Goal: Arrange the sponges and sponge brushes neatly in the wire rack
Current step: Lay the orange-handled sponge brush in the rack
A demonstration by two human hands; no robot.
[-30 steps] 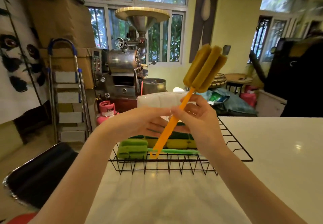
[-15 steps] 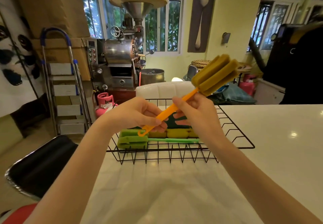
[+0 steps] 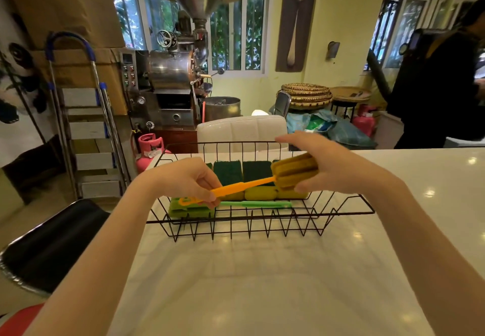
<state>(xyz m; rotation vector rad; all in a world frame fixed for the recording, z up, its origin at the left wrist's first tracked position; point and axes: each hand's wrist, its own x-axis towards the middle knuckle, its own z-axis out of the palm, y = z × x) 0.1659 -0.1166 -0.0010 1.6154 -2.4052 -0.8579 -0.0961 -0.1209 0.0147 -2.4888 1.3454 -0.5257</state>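
The wire rack stands on the bench at 12 o'clock from the person, with sponges in a row along its far side and one sponge brush lying along its near side. A second sponge brush is held level above the rack, its handle end in the left hand at 10 o'clock and its head in the right hand at 2 o'clock. Beyond the rack, at 12 o'clock, a chair back stands behind the bench.

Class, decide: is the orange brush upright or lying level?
Nearly level. The orange brush is held over the rack, left hand on handle, right hand on sponge head.
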